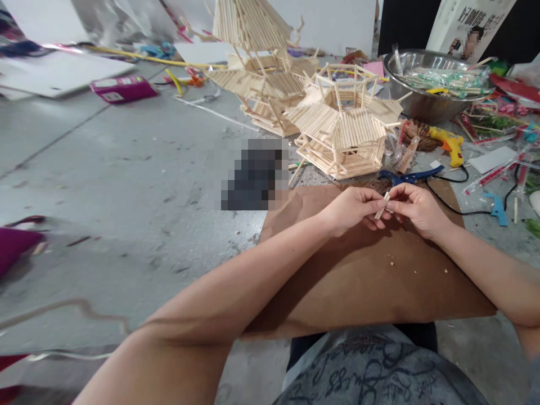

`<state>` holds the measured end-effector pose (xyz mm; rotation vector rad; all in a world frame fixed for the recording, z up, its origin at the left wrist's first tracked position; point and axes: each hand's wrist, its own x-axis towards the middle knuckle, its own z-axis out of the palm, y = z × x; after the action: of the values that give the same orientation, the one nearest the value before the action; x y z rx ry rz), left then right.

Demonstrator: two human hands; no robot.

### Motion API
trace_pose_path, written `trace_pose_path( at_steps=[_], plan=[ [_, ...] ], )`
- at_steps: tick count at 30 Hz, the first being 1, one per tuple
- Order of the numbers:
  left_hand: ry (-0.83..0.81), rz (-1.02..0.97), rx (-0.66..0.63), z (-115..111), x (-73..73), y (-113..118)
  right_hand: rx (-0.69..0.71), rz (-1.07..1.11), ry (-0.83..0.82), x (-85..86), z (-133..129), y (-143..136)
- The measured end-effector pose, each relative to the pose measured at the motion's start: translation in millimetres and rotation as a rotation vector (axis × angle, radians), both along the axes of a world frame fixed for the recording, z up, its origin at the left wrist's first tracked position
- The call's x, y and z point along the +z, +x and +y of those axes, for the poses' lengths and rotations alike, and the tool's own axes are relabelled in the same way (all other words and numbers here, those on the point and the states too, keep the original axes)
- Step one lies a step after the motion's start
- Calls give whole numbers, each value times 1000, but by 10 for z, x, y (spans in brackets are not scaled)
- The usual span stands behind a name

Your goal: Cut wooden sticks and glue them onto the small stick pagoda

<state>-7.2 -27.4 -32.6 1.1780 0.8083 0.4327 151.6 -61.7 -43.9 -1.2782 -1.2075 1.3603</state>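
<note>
Short pale wooden sticks point(381, 207) are pinched between my two hands, above a brown board. My left hand point(358, 209) has its thumb and fingers closed on them from the left. From the right, the fingertips of my right hand point(411, 208) press on the same sticks, near their upper end. The exact number of sticks is hard to make out. Just beyond my hands lie blue-handled pliers point(411, 176). Farther off stands a small roofed structure of wooden sticks point(343, 132), with a taller one point(265, 84) behind it to the left.
The brown board point(379, 281) lies before me. A steel bowl point(405, 98) of wrapped sticks stands at the back right, near a yellow glue gun point(453, 147) with a black cord. A dark pixelated object point(257, 180) lies left of the board. Magenta packets point(122, 90) are at the left.
</note>
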Motion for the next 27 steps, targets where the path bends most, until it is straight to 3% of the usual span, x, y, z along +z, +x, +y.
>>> trace_pose_path(
  at_steps=[12, 27],
  plan=[
    [33, -43, -36, -1, -10, -3, 12, -5, 39, -42, 7, 28],
    [42, -9, 24, -22, 17, -17, 6, -82, 99, -26, -38, 11]
  ],
)
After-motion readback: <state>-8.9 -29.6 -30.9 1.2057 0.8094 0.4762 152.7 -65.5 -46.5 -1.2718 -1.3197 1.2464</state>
